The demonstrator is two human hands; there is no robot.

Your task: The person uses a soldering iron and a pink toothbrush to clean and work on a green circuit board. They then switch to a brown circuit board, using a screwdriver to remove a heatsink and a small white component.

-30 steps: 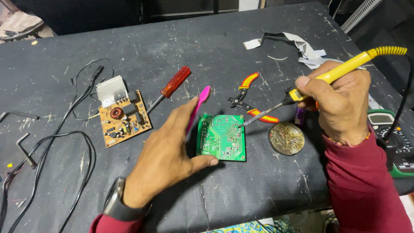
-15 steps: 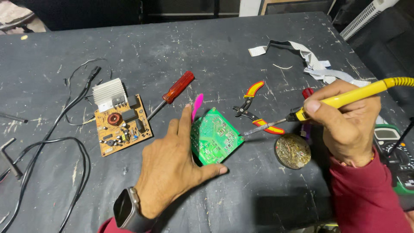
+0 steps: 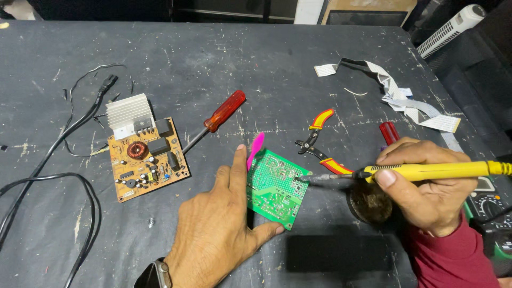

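Green circuit board (image 3: 274, 188) was propped tilted on the dark surface (image 3: 213, 58), left hand (image 3: 218, 229) bracing it, fingers flat against its left edge and thumb under the lower corner, not clenched. Right hand (image 3: 426, 186) had fingers clamped on a yellow soldering iron (image 3: 426, 172), tip touching the board's right edge. Nearby: red-yellow cutters (image 3: 320, 141), red screwdriver (image 3: 218, 118), brown board with heatsink (image 3: 144, 152), round tin (image 3: 369, 202).

Green circuit board (image 3: 276, 188) with pale dotted solder pattern; brown circuit board (image 3: 146, 158) with silver finned heatsink (image 3: 126, 113). Yellow-handled soldering iron (image 3: 421, 172); translucent red screwdriver (image 3: 217, 119); red-and-yellow cutters (image 3: 320, 140); pink pry tool (image 3: 255, 148). Scuffed dark grey table (image 3: 266, 69); black cable (image 3: 48, 160).
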